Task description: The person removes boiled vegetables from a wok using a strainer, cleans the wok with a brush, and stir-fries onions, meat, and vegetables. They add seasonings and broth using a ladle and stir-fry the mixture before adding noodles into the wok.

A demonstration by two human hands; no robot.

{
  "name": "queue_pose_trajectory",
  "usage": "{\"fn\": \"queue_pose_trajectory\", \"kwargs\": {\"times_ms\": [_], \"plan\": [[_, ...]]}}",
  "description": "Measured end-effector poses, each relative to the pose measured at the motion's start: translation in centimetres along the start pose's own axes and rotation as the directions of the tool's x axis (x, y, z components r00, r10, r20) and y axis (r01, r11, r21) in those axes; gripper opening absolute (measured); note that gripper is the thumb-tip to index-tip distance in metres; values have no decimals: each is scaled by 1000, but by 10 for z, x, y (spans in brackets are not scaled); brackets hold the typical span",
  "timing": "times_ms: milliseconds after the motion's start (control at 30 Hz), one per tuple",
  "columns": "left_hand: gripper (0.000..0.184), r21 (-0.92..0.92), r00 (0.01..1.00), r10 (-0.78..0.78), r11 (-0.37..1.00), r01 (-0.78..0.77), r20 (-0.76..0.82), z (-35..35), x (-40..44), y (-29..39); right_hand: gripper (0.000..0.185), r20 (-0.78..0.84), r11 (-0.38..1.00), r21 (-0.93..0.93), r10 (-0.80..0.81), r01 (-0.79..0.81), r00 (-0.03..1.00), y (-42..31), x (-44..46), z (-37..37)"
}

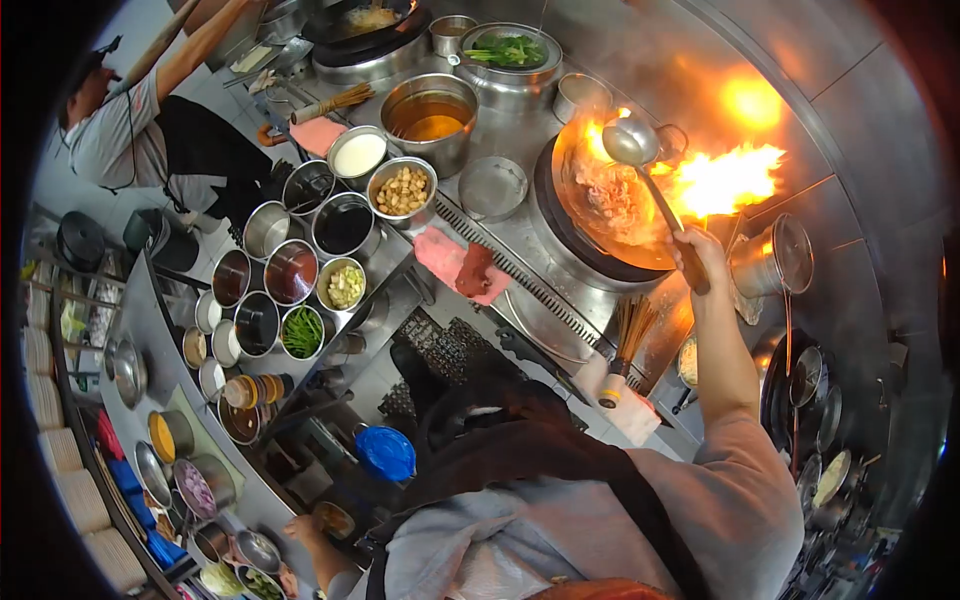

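Scanning right across the view now, edge to edge, and nothing comes up legible! No word, no label, no brand, no number, no sign can be read on anything here, not a single character.

Flames (728, 178) bar the far right side of the wok (640, 250), and the ladle (660, 205) slants over it. Between wok and stained pink cloth (437, 252) runs bare steel (520, 236) — a hand could pass there — until the round metal dish (493, 188) and large pot (432, 92) block the way.
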State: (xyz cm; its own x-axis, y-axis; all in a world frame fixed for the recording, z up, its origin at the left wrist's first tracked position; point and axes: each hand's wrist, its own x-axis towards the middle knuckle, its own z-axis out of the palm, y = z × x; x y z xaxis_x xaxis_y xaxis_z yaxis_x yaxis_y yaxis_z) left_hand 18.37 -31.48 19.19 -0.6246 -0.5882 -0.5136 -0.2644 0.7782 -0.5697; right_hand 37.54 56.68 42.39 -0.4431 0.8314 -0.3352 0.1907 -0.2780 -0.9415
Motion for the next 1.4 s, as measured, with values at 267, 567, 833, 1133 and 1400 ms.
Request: {"fn": "queue_pose_trajectory", "kwargs": {"times_ms": [267, 567, 833, 1133, 1400], "plan": [[30, -294, 470, 846, 530, -796, 251, -184, -65, 107, 7, -376, 965, -222, 46, -138, 925, 7, 36, 32], [41, -377, 324, 681, 75, -923, -657, -460, -1, 285, 46, -206, 133, -977, -416, -165, 886, 43, -36, 44], [38, -16, 388, 871, 402, -915, -303, -514, 40, 491, 59, -236, 617, -777, -467, 123, 852, 68, -127, 128], [35, -272, 573, 761, 507, -818, -304, -517, 57, 509, 57, -55, 973, -184, -149, 136, 987, 19, -173, 279], [27, -187, 327, 609, 283, -941, -723, -516, 11, 476, 56, 274, 969, -233, 148, -83, 950, -10, -134, 311]]}}
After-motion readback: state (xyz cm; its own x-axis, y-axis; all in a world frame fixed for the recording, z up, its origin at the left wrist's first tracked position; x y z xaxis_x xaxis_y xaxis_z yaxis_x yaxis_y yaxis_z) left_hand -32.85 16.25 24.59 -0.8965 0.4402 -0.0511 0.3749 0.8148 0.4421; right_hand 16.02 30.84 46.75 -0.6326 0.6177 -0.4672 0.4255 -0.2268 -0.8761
